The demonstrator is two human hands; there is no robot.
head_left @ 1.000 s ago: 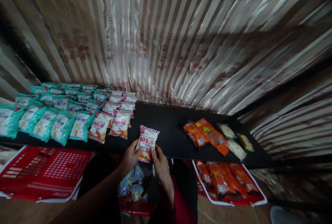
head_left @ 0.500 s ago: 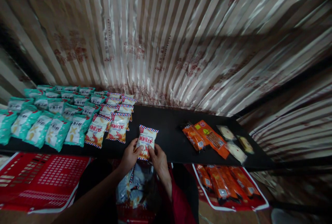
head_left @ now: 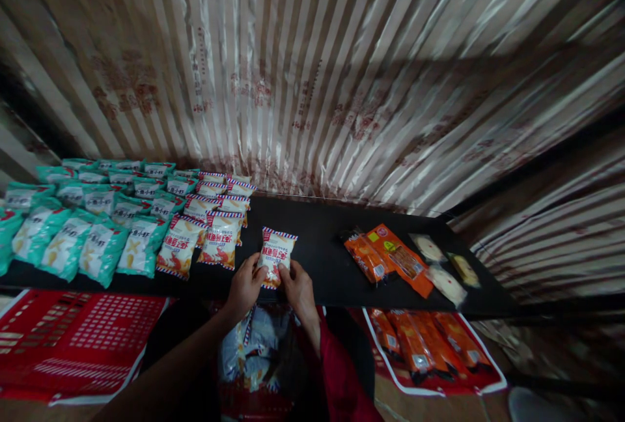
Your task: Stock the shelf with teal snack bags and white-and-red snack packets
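- Holding one shrimp-print packet (head_left: 277,256) by its sides are left hand (head_left: 243,288) and right hand (head_left: 299,290), at the near edge of the tabletop (head_left: 329,272).
- Similar packets (head_left: 219,239) already stand in rows toward the left edge, beside green packets (head_left: 139,246); bagged packets (head_left: 258,337) lie below the near edge.
- Orange packets (head_left: 400,256) lie toward the right edge.
- The striped sheet (head_left: 312,83) perhaps limits reaching at the far edge.

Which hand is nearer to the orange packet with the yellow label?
Right. The right hand is left of the orange packet; the left hand is farther left, on the snack bag's left side.
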